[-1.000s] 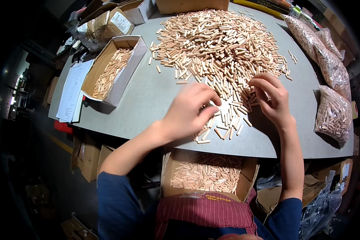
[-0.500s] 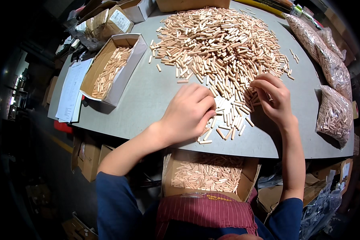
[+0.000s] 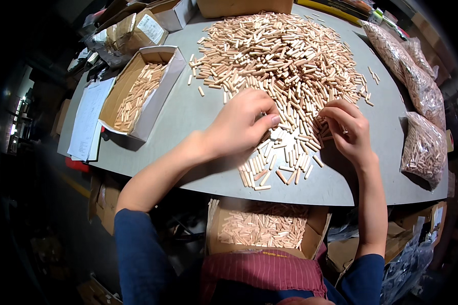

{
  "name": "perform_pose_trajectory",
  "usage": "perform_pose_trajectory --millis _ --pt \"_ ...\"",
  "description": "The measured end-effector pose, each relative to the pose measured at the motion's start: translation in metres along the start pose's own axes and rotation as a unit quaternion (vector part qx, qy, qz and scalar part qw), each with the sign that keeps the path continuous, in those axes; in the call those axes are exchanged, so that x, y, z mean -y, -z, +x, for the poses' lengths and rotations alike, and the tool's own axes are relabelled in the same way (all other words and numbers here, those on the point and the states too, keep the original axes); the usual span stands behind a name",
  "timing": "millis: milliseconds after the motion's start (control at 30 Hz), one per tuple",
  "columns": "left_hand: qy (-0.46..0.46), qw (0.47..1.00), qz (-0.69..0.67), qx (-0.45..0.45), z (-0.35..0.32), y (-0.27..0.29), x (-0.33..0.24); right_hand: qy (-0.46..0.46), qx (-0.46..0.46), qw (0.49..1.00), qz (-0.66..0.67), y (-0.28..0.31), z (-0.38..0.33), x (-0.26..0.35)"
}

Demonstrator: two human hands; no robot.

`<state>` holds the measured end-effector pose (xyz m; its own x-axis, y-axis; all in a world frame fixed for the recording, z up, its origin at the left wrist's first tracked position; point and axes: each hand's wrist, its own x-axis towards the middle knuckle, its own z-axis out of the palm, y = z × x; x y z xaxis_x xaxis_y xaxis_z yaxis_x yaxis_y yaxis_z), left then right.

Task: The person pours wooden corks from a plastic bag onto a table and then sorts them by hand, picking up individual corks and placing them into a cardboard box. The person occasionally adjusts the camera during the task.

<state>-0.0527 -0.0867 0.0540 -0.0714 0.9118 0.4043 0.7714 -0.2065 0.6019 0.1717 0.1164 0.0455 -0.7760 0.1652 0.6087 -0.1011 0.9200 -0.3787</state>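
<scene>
A large heap of short wooden dowels covers the middle of the table, thinning toward the near edge. My left hand is at the heap's near left side, fingers curled down and thumb bent in; whatever its fingertips hold is hidden. My right hand is bent over the heap's near right side, with a dowel's pale end showing among its curled fingers. Between and below the hands lies a loose group of dowels, several side by side near the left hand.
An open carton partly filled with dowels stands at left beside paper sheets. Below the table's near edge sits another box of dowels. Clear bags of dowels line the right side. Cartons stand at the back.
My left hand has moved up and slightly left, uncovering a row of dowels near the table edge. My right hand has stayed nearly in place.
</scene>
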Motion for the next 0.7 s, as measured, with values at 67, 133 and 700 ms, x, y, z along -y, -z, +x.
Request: perform_pose_trajectory --millis 67,133,700 --pt "0.01 0.999 -0.052 -0.002 0.004 0.0 0.011 -0.015 0.001 1.0 0.006 0.0 0.0 0.0" --pt "-0.015 1.0 -0.017 -0.004 -0.002 0.004 0.019 -0.038 0.007 0.999 0.016 0.0 0.0 0.0" --pt "-0.036 0.998 -0.017 -0.039 -0.004 0.025 0.039 0.036 0.189 0.98 -0.04 -0.029 0.019 0.068"
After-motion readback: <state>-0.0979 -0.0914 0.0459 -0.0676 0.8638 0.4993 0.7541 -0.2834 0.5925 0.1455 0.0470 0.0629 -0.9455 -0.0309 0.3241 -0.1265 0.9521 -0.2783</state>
